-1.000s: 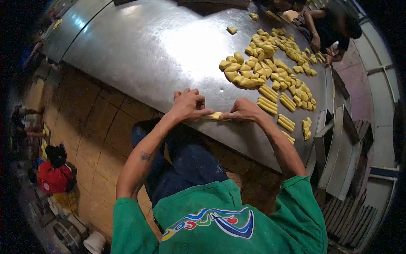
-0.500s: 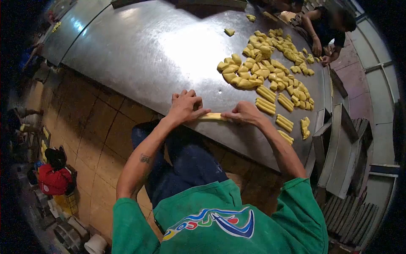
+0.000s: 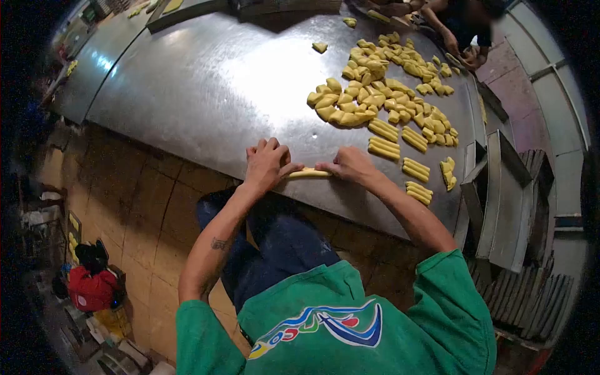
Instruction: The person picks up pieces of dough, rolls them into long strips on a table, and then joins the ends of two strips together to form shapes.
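Observation:
A short yellow dough strip (image 3: pixel 310 173) lies near the front edge of the metal table (image 3: pixel 206 81), between my two hands. My left hand (image 3: pixel 267 164) has its thumb pressed on the strip's left end, its fingers curled above the table. At the right end, my right hand (image 3: pixel 347 164) presses with thumb and bent fingers. Rolled dough sticks (image 3: pixel 384 148) lie in rows to the right of my right hand. Beyond them spreads a large heap of cut yellow dough pieces (image 3: pixel 369 97).
Metal trays (image 3: pixel 509 200) stand at the table's right end. Another person's hands (image 3: pixel 462 56) work at the far right corner. One dough piece (image 3: pixel 320 47) lies apart near the back. A red bag (image 3: pixel 92 289) is on the left, low down.
The view has shifted slightly, moving the table's contents left in the picture. Both hands stay on the dough strip. The other person's hands at the far corner have come closer together.

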Tool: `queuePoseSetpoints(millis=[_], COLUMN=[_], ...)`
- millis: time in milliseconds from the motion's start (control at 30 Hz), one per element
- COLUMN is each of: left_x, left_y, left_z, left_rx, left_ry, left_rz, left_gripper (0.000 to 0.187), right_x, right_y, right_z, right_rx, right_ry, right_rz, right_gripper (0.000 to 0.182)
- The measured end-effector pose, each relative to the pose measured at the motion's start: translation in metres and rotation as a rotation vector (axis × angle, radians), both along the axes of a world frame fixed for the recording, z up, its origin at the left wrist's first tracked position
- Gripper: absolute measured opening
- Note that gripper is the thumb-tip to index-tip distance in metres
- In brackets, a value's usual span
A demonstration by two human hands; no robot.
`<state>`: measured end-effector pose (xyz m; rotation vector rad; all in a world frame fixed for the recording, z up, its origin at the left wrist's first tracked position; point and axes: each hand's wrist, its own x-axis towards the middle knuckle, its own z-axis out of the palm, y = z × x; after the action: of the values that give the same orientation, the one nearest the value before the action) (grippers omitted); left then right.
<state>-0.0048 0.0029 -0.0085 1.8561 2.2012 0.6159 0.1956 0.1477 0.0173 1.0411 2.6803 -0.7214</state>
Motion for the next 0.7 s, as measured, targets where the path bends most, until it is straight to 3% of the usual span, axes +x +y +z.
queuePoseSetpoints(millis=[100, 267, 433, 533, 667, 700], left_x=[-0.010, -0.011, -0.019, -0.018, -0.012, -0.010], left_y=[0.003, 0.009, 0.015, 0.012, 0.007, 0.007], left_z=[0.009, 0.008, 0.015, 0.007, 0.003, 0.002], left_rx=[-0.061, -0.052, -0.124, -0.047, 0.060, 0.069], left_ry=[-0.117, -0.072, -0.170, -0.101, -0.070, -0.071], left_rz=[-0.047, -0.027, -0.036, -0.049, 0.009, 0.007], left_gripper=[0.044, 0.044, 0.044, 0.044, 0.042, 0.042], right_x=[0.005, -0.010, -0.024, -0.030, -0.028, -0.024], right_y=[0.015, 0.019, 0.022, 0.009, 0.020, 0.023], right_z=[-0.005, -0.006, 0.012, 0.013, 0.005, 0.004], right_rx=[-0.142, 0.044, 0.007, 0.165, 0.140, 0.020], right_ry=[0.022, -0.022, -0.063, -0.095, -0.088, -0.078], right_rz=[0.010, 0.024, 0.032, 0.112, 0.090, 0.017], right_gripper=[0.079, 0.087, 0.094, 0.100, 0.097, 0.093])
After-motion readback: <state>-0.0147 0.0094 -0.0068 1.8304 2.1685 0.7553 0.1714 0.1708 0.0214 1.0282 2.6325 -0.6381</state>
